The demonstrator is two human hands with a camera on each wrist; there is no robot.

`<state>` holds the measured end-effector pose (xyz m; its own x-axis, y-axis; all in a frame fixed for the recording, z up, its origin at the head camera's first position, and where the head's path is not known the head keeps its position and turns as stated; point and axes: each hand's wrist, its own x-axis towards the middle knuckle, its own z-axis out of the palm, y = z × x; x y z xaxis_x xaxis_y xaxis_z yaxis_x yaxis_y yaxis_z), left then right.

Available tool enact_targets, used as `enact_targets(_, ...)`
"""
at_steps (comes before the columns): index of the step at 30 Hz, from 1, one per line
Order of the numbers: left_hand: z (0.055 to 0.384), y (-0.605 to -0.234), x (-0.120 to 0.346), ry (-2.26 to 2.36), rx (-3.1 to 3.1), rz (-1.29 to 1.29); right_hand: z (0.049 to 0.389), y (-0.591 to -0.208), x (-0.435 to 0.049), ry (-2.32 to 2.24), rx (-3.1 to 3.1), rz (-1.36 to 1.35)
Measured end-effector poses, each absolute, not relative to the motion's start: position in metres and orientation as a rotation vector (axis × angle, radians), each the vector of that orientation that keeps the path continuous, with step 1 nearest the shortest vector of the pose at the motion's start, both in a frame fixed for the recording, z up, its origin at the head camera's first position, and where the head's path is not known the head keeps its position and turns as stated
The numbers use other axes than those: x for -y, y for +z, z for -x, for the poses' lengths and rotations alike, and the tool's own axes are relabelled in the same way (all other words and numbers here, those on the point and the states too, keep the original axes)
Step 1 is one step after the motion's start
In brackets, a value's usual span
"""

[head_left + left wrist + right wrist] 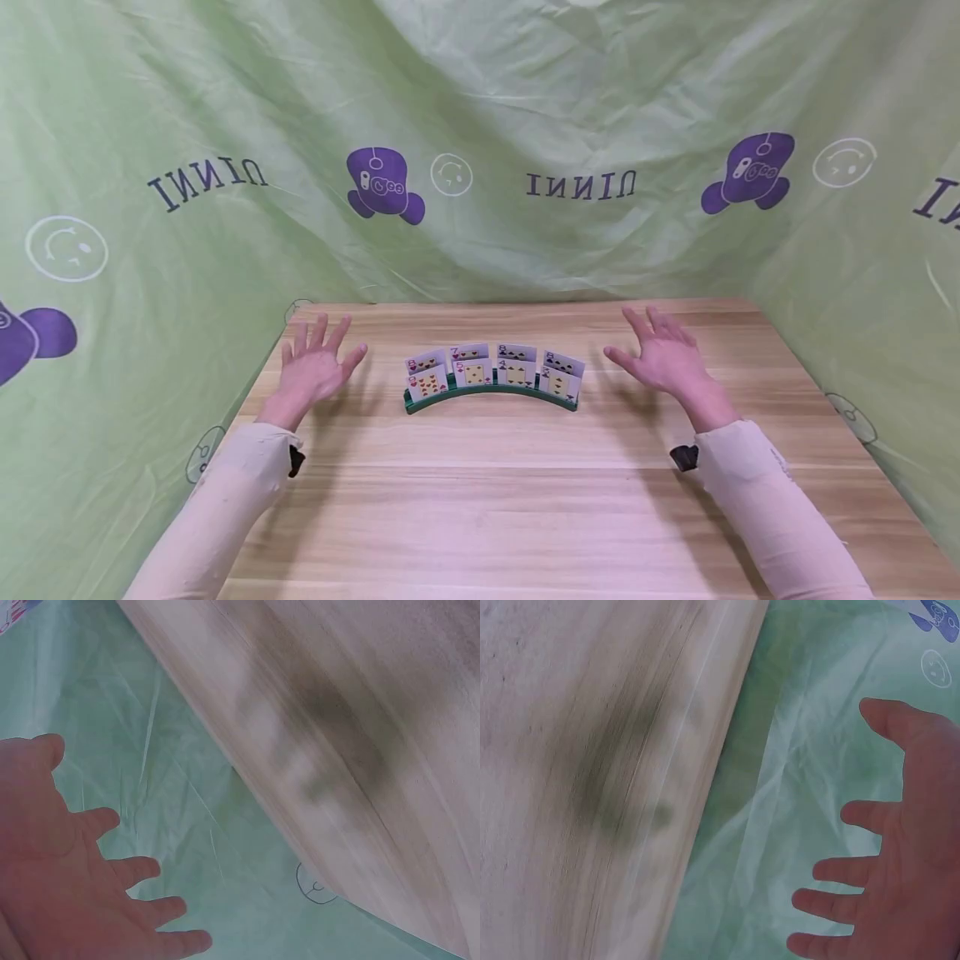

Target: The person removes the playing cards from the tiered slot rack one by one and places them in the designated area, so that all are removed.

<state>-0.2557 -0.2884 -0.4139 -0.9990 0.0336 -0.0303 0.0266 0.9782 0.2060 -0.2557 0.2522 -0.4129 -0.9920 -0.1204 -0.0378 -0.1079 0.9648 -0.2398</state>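
Toward the far side of the table, a curved green card holder (491, 388) bears two rows of upright playing cards (473, 372). To its left, my left hand (313, 368) is spread, holding nothing and apart from the cards. The left wrist view shows the same left hand (82, 877) with its fingers spread. On the holder's other side is my right hand (666, 357), fingers extended and nothing in it. Its thumb and fingers also stand apart in the right wrist view, where the right hand (907, 862) casts a shadow on the wood.
The wooden table (480, 500) reaches back to a green curtain (480, 242) printed with purple figures and smiling faces. The curtain also hangs along both sides. Dark bands (684, 457) show at the cuffs of both pale sleeves (772, 500).
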Motion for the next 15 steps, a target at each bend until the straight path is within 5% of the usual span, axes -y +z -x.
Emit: enact_targets(15,0.2518,-0.4160,0.2849,0.398,-3.187,-0.076,0.2532,-0.4114,-0.2482,-0.425,-3.078,0.225)
